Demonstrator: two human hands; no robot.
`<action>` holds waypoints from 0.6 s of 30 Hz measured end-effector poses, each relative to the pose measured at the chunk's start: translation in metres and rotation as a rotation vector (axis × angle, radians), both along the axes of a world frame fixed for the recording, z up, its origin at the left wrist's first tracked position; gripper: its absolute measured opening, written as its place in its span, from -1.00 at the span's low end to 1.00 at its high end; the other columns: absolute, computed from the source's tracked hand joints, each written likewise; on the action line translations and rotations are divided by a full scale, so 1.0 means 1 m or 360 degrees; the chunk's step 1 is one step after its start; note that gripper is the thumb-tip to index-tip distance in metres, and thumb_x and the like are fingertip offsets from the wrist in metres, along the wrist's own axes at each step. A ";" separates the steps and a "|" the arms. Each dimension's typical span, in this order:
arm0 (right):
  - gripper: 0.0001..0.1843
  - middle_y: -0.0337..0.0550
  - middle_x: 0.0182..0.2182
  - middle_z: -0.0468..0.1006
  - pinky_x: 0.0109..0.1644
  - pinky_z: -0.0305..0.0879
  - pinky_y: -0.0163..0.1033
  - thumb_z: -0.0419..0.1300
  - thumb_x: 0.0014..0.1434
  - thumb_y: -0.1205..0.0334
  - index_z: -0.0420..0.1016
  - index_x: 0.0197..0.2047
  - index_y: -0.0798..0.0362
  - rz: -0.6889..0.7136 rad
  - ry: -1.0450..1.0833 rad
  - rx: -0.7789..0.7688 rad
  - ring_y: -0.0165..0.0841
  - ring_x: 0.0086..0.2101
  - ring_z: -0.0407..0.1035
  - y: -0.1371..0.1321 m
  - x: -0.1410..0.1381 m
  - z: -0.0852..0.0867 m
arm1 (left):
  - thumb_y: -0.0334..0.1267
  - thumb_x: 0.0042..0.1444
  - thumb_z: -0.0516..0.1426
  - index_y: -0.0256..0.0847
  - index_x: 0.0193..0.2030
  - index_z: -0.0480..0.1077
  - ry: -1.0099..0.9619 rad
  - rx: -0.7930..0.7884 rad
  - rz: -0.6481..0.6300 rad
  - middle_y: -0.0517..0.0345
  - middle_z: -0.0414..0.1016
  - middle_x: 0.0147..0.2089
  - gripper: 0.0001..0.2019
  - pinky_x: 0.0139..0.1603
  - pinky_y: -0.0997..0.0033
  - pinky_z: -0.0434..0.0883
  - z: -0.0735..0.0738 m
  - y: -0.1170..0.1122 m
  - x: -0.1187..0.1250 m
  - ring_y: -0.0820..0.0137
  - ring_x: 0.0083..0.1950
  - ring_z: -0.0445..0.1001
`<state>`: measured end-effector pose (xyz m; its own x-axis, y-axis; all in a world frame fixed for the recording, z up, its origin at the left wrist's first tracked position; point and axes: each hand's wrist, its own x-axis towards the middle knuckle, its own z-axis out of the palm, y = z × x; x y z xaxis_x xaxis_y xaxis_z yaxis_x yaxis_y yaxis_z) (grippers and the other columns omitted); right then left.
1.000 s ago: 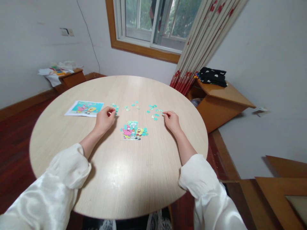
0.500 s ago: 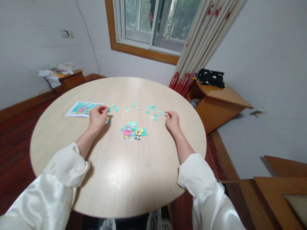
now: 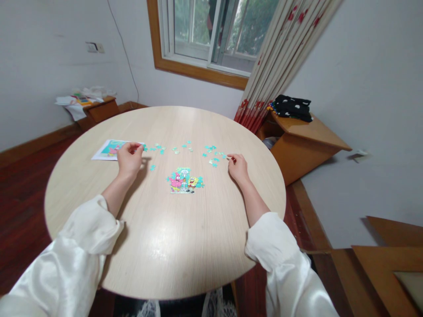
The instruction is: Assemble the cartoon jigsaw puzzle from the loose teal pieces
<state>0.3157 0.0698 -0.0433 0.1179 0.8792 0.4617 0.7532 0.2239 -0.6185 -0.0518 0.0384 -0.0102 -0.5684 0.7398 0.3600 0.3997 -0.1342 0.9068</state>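
My left hand (image 3: 130, 159) is raised over the right side of a printed picture sheet (image 3: 105, 152), covering part of it. Its thumb and index finger pinch a small teal puzzle piece (image 3: 144, 148). Curled at the right side of the loose pieces, my right hand (image 3: 238, 167) has its fingertips close together beside a teal piece (image 3: 224, 156); whether anything is between them is hidden. Between the hands lies a partly joined cartoon puzzle (image 3: 184, 180) with pink, white and yellow figures. One loose piece (image 3: 152, 167) lies to its upper left.
Several loose teal pieces (image 3: 210, 149) are scattered beyond the joined puzzle on the round wooden table (image 3: 158, 246). Behind it are a window (image 3: 198, 31) and a curtain (image 3: 284, 48). Wooden cabinets with papers (image 3: 71, 102) and black cloth (image 3: 292, 108) stand at the sides.
My left hand has moved a little left with the piece, further over the picture sheet, and away from the loose pieces. My right hand stays nearly still.
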 end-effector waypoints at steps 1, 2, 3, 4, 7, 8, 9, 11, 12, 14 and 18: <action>-0.66 0.03 -0.30 0.48 -0.02 0.28 -0.07 0.00 0.06 0.43 0.57 -0.21 0.15 0.0005 0.0002 0.0010 -0.23 -0.27 0.36 0.000 0.000 0.000 | -0.29 -0.08 0.15 -0.15 -0.44 0.34 -0.0009 -0.0010 -0.0001 0.16 0.45 -0.42 -0.96 -0.22 0.35 0.40 0.001 0.000 0.001 0.36 -0.32 0.43; -0.66 0.02 -0.31 0.48 -0.02 0.29 -0.06 0.00 0.06 0.42 0.57 -0.21 0.14 0.0009 0.0001 0.0021 -0.23 -0.28 0.36 0.000 0.000 -0.001 | -0.29 -0.08 0.15 -0.15 -0.44 0.35 -0.0019 -0.0023 -0.0007 0.16 0.46 -0.42 -0.96 -0.21 0.34 0.40 0.001 -0.001 0.002 0.35 -0.32 0.44; -0.67 0.02 -0.31 0.49 -0.03 0.29 -0.06 0.00 0.06 0.42 0.57 -0.22 0.14 0.0010 -0.0002 0.0030 -0.23 -0.28 0.36 0.001 0.001 -0.001 | -0.29 -0.09 0.15 -0.15 -0.45 0.35 -0.0032 -0.0038 -0.0016 0.15 0.46 -0.42 -0.96 -0.21 0.34 0.41 0.002 -0.001 0.003 0.35 -0.32 0.44; -0.67 0.02 -0.32 0.49 -0.03 0.30 -0.05 0.00 0.05 0.42 0.57 -0.23 0.13 0.0010 -0.0006 0.0036 -0.23 -0.29 0.36 0.001 0.001 -0.002 | -0.29 -0.09 0.16 -0.15 -0.45 0.35 -0.0046 -0.0052 -0.0032 0.15 0.47 -0.42 -0.96 -0.22 0.35 0.41 0.003 -0.002 0.004 0.35 -0.32 0.45; -0.67 0.02 -0.33 0.49 -0.04 0.31 -0.06 0.00 0.04 0.41 0.57 -0.23 0.13 0.0014 -0.0013 0.0049 -0.23 -0.30 0.36 0.002 0.001 -0.003 | -0.30 -0.12 0.18 -0.16 -0.47 0.37 -0.0087 -0.0096 -0.0121 0.16 0.47 -0.44 -0.95 -0.26 0.37 0.43 0.004 -0.004 0.007 0.35 -0.33 0.47; -0.67 0.01 -0.33 0.49 -0.05 0.31 -0.06 0.01 0.04 0.41 0.57 -0.24 0.12 0.0018 -0.0012 0.0052 -0.24 -0.30 0.36 0.002 0.001 -0.003 | -0.30 -0.13 0.19 -0.17 -0.47 0.38 -0.0096 -0.0112 -0.0162 0.16 0.47 -0.45 -0.95 -0.29 0.38 0.43 0.003 -0.004 0.007 0.35 -0.34 0.47; -0.67 0.01 -0.34 0.49 -0.05 0.32 -0.06 0.01 0.04 0.40 0.57 -0.23 0.11 0.0024 -0.0012 0.0053 -0.24 -0.30 0.36 0.002 0.001 -0.004 | -0.29 -0.14 0.19 -0.17 -0.48 0.39 -0.0105 -0.0129 -0.0203 0.15 0.48 -0.45 -0.95 -0.32 0.38 0.43 0.003 -0.005 0.008 0.34 -0.35 0.48; -0.67 0.01 -0.33 0.49 -0.06 0.32 -0.06 0.01 0.04 0.39 0.57 -0.23 0.11 0.0027 -0.0017 0.0048 -0.24 -0.31 0.36 0.002 0.001 -0.003 | -0.29 -0.15 0.20 -0.18 -0.49 0.41 -0.0124 -0.0161 -0.0292 0.14 0.49 -0.47 -0.95 -0.37 0.38 0.42 0.001 -0.006 0.010 0.33 -0.38 0.48; -0.67 0.01 -0.33 0.49 -0.05 0.32 -0.06 0.01 0.05 0.39 0.57 -0.23 0.11 0.0024 -0.0022 0.0042 -0.24 -0.31 0.35 0.001 0.001 -0.003 | -0.29 -0.17 0.21 -0.18 -0.50 0.42 -0.0133 -0.0178 -0.0341 0.13 0.49 -0.47 -0.95 -0.38 0.38 0.42 0.000 -0.006 0.011 0.33 -0.39 0.48; -0.67 0.02 -0.32 0.49 -0.04 0.31 -0.06 0.01 0.06 0.39 0.57 -0.22 0.12 0.0017 -0.0032 0.0025 -0.24 -0.30 0.35 0.000 0.000 -0.002 | -0.30 -0.19 0.22 -0.20 -0.52 0.43 -0.0144 -0.0219 -0.0436 0.12 0.50 -0.48 -0.94 -0.39 0.38 0.41 -0.002 -0.006 0.013 0.34 -0.41 0.49; -0.67 0.05 -0.30 0.49 -0.03 0.30 -0.05 0.01 0.06 0.40 0.56 -0.21 0.14 0.0031 -0.0043 -0.0016 -0.21 -0.28 0.36 -0.001 -0.001 0.000 | -0.29 -0.23 0.23 -0.21 -0.53 0.45 -0.0150 -0.0281 -0.0519 0.11 0.51 -0.49 -0.93 -0.39 0.39 0.39 -0.004 -0.006 0.015 0.34 -0.42 0.49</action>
<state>0.3150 0.0692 -0.0433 0.0880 0.8859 0.4555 0.7652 0.2326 -0.6003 -0.0369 0.0325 -0.0146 -0.3176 0.9331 0.1685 0.2757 -0.0792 0.9580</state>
